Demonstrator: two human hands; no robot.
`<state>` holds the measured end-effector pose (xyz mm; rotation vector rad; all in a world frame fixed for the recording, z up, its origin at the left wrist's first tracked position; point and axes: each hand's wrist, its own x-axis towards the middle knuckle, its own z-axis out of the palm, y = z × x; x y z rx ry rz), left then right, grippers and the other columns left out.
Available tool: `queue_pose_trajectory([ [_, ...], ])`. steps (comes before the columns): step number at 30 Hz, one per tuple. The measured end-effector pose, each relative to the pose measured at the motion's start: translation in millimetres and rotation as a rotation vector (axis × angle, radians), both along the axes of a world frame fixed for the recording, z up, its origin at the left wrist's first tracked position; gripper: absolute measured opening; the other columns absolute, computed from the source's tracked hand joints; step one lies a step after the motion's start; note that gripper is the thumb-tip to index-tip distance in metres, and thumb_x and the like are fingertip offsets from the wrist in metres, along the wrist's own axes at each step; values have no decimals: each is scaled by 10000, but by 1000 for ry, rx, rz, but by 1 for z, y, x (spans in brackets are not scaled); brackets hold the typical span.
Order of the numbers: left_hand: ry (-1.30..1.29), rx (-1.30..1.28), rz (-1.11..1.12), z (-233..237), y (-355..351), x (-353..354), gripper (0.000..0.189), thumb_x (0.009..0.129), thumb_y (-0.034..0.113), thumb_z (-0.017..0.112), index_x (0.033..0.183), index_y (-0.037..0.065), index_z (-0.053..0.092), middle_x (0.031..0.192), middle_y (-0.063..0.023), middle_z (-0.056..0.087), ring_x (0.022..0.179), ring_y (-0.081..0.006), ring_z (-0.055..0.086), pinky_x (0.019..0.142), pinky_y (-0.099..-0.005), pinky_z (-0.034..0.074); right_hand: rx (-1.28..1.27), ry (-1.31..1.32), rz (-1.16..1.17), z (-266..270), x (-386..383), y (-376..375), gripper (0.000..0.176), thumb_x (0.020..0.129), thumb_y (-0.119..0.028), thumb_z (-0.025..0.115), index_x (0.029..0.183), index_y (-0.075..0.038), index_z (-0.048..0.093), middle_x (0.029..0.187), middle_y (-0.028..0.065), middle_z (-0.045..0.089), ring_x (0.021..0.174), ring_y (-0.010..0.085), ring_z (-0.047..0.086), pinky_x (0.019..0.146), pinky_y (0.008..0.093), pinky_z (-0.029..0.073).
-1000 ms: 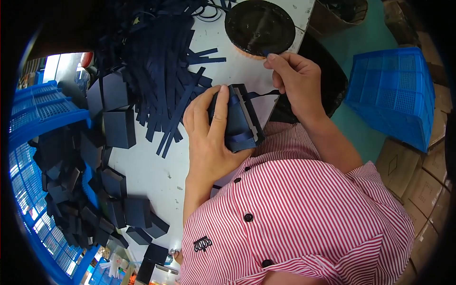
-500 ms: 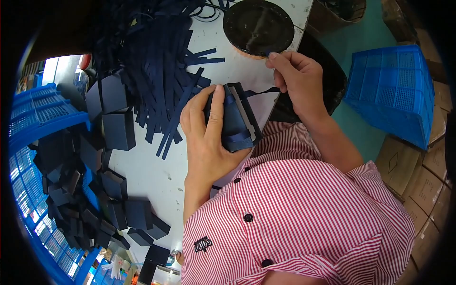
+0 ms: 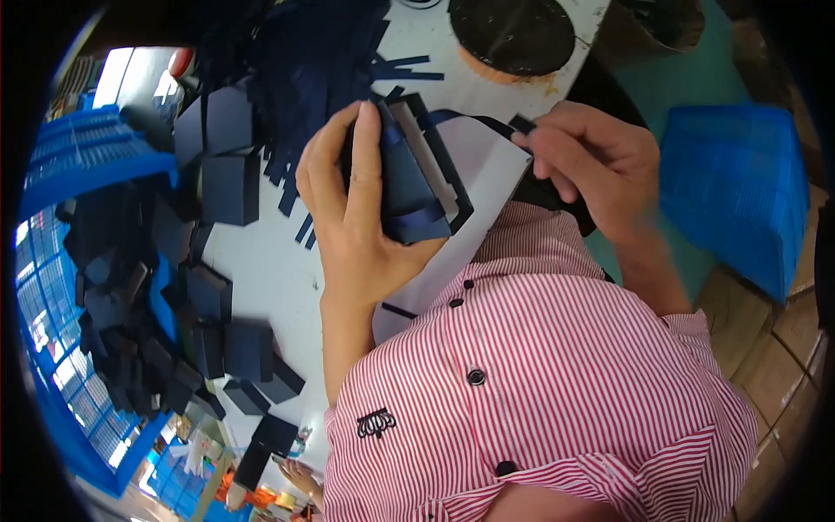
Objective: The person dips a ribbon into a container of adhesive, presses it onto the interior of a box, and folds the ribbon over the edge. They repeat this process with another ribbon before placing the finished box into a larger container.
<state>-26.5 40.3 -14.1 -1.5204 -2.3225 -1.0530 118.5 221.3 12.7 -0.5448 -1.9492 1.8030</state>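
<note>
My left hand point(image 3: 352, 196) is wrapped round a small navy box point(image 3: 407, 178), its fingers over the top and its thumb low on the near side. A pale edge shows along the box's side, and short bands of ribbon cross its face. From the box's far side a dark ribbon point(image 3: 474, 118) runs out to my right hand point(image 3: 600, 165), which pinches its free end between thumb and fingertips. Beyond my hands lies a heap of cut navy ribbon strips point(image 3: 296, 78). A round dish point(image 3: 513, 33) with a dark, shiny surface sits at the table's far side.
Several dark boxes point(image 3: 230, 190) stand on the white table point(image 3: 283, 278) at the left, many piled by a blue plastic basket point(image 3: 91, 187). Another blue crate point(image 3: 735, 191) stands at the right above cardboard cartons point(image 3: 765, 365). A co-worker's hand point(image 3: 300, 477) shows at the bottom left.
My right hand has moved away from the dish's edge toward me and to the right, with the ribbon end in its pinch. My left hand and the box have shifted slightly left and away.
</note>
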Motion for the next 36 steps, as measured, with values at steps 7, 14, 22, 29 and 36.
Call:
queue_pose_trajectory([
  [7, 159, 106, 29, 19, -15, -6, 1000, 553, 240, 849, 1427, -3, 430, 1341, -175, 438, 1203, -332, 491, 972, -393, 446, 270, 101, 290, 12, -12, -15, 62, 803, -27, 727, 849, 12, 712, 751, 88, 657, 646, 147, 610, 574, 243, 448],
  [14, 335, 117, 66, 31, -24, -4, 979, 594, 335, 839, 1421, -3, 441, 1373, -187, 453, 1238, -323, 469, 984, -383, 432, 381, 126, 363, 21, -18, -26, 86, 818, -62, 728, 823, 20, 705, 741, 101, 663, 630, 172, 615, 545, 261, 445],
  [22, 411, 126, 39, 33, -32, -8, 1003, 626, 520, 809, 1407, -3, 458, 1370, -177, 457, 1248, -330, 461, 984, -399, 433, 469, 161, 404, 21, -23, -25, 101, 813, -73, 735, 822, 24, 708, 726, 98, 654, 609, 159, 604, 526, 257, 435],
  [29, 485, 114, 5, 37, -34, -11, 946, 688, 536, 786, 1389, -17, 471, 1348, -194, 458, 1221, -341, 488, 978, -418, 446, 444, 200, 446, 23, -29, -25, 52, 802, -26, 728, 801, 14, 695, 671, 62, 622, 548, 100, 547, 483, 230, 383],
  [36, 483, 111, -11, 41, -35, -8, 891, 692, 431, 804, 1380, -31, 476, 1327, -203, 472, 1193, -337, 508, 972, -416, 450, 449, 148, 457, 27, -31, -26, 46, 787, 6, 722, 770, 17, 680, 664, 48, 609, 544, 78, 529, 479, 219, 369],
])
